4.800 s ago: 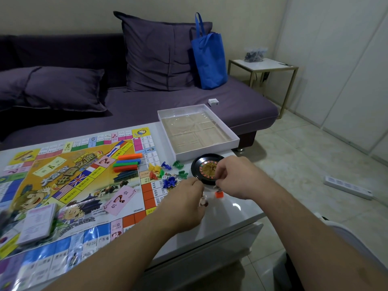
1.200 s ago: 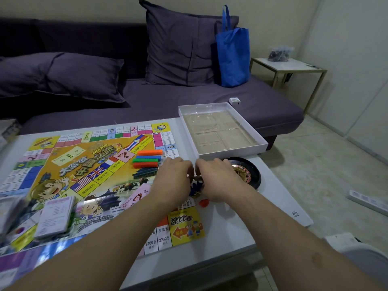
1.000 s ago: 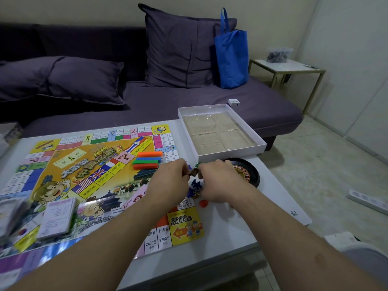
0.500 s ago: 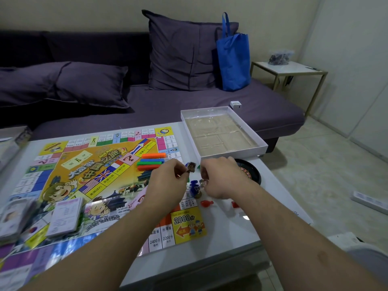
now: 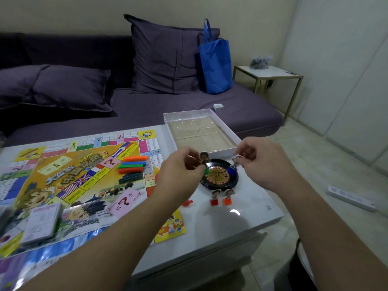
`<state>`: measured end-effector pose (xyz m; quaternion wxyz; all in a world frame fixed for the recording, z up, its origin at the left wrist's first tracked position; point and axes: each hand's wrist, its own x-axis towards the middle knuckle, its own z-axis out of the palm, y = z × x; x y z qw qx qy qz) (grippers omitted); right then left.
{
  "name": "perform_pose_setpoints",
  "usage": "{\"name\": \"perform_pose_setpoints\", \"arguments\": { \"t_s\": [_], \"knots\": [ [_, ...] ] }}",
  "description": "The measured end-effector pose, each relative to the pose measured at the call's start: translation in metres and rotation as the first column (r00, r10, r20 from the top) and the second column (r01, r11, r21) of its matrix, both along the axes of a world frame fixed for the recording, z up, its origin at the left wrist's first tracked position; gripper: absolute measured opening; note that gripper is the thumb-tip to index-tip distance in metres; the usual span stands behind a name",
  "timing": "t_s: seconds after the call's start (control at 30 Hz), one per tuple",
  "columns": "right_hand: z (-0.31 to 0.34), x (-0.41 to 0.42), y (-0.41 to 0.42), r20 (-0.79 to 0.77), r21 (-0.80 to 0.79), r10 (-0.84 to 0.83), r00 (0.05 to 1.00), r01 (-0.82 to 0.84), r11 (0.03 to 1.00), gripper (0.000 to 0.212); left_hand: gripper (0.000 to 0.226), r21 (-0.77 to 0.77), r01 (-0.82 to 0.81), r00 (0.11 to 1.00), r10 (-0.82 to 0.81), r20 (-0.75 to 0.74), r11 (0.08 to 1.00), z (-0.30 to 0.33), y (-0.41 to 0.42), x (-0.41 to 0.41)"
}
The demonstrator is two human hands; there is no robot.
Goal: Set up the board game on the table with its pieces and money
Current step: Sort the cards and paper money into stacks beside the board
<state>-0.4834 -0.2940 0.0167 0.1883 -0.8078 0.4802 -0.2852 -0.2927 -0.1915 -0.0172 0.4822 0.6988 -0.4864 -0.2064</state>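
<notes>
The game board (image 5: 69,181) lies flat on the white table (image 5: 247,215), covering its left and centre. The left hand (image 5: 180,171) is raised above the board's right edge, fingers curled, thumb and forefinger pinching a character pawn on a green base (image 5: 204,162). The right hand (image 5: 262,162) is held level with it, above the table's right part, fingers curled, pinching a character pawn on a blue base (image 5: 234,163). The two hands are apart, one on each side of the roulette wheel (image 5: 219,175), which sits on the table just in front of the open game box (image 5: 201,133). The box shows a clear moulded insert.

Two further character pawns on red bases (image 5: 221,197) stand upright side by side on the table, just nearer the person than the wheel. A loose red base (image 5: 187,203) lies on the table to their left, beside the board's edge.

On the board, coloured bars (image 5: 132,163) in orange, blue, green and red are laid together near the centre right. A pink card (image 5: 126,201) lies below them. A stack of cards (image 5: 42,223) rests at the lower left of the board.

Behind the table stands a dark purple sofa (image 5: 189,110) with a blue bag (image 5: 216,64) leaning on it. A side table (image 5: 270,73) stands to the right.
</notes>
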Motion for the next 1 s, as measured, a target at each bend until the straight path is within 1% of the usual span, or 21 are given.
{"name": "perform_pose_setpoints", "arguments": {
  "t_s": [0.03, 0.13, 0.23, 0.33, 0.47, 0.8, 1.0],
  "knots": [
    [-0.001, -0.009, -0.001, -0.047, 0.003, -0.017, 0.999, 0.017, 1.0, 0.02, 0.017, 0.005, 0.021, 1.0, -0.021, 0.015, 1.0, 0.003, -0.002, -0.008],
    [-0.008, -0.027, -0.002, -0.166, 0.086, -0.018, 0.986, 0.033, 0.996, 0.019, 0.018, 0.034, 0.081, 0.993, -0.084, 0.083, 0.996, 0.008, -0.012, -0.033],
    [-0.015, -0.037, -0.001, -0.238, 0.156, 0.015, 0.971, 0.023, 0.988, 0.018, 0.017, 0.121, 0.143, 0.971, -0.163, 0.176, 0.982, 0.003, -0.026, -0.056],
    [-0.021, -0.041, -0.004, -0.242, 0.208, 0.029, 0.97, 0.022, 0.978, 0.018, 0.013, 0.213, 0.163, 0.931, -0.221, 0.29, 0.963, -0.009, -0.04, -0.072],
    [-0.025, -0.043, -0.011, -0.272, 0.206, 0.033, 0.962, 0.025, 0.978, 0.02, 0.01, 0.288, 0.153, 0.881, -0.262, 0.394, 0.945, -0.022, -0.051, -0.081],
    [-0.032, -0.041, -0.02, -0.293, 0.256, 0.088, 0.952, -0.01, 0.967, 0.018, 0.015, 0.361, 0.111, 0.782, -0.305, 0.543, 0.926, -0.04, -0.06, -0.084],
    [-0.034, -0.04, -0.02, -0.32, 0.274, 0.098, 0.942, -0.007, 0.962, 0.02, 0.014, 0.364, 0.1, 0.757, -0.308, 0.576, 0.926, -0.039, -0.057, -0.085]
  ]
}}
